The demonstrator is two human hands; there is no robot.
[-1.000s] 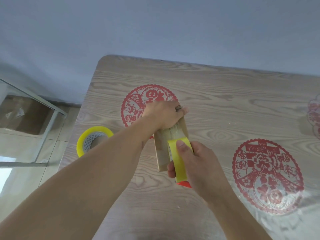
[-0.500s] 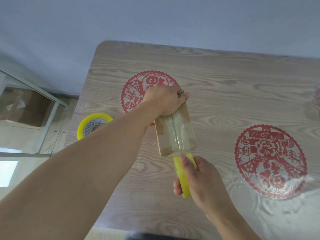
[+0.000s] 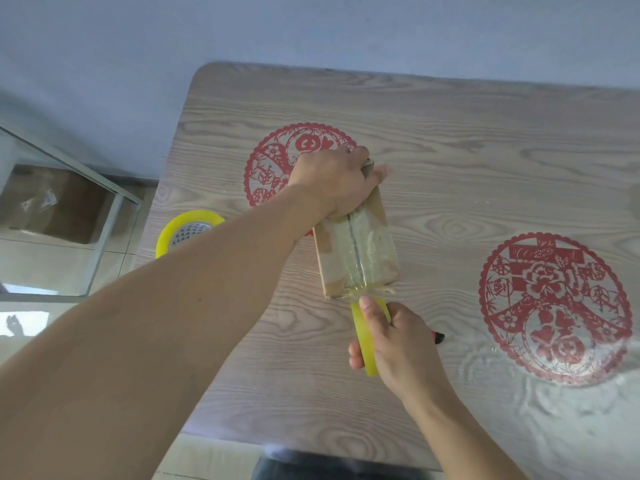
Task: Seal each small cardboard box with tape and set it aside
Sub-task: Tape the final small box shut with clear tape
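A small brown cardboard box (image 3: 332, 261) lies on the wooden table (image 3: 450, 140), with a strip of clear tape running along its top seam. My left hand (image 3: 332, 181) grips the box's far end, fingers curled over its edge. My right hand (image 3: 394, 341) grips a yellow tape roll (image 3: 367, 341) just off the box's near end, thumb pressed on the roll. Tape stretches from the roll to the box's near edge. A red part of the dispenser (image 3: 439, 337) pokes out past my right hand.
A second yellow tape roll (image 3: 173, 233) lies flat near the table's left edge, partly behind my left forearm. Two red paper-cut decorations (image 3: 554, 306) lie under the table's clear cover. A glass-topped stand (image 3: 69, 202) with a cardboard box beneath stands left of the table.
My right hand drew the tape roll toward me along the box's top and past its near end, leaving tape over the seam. My left hand kept hold of the far end.
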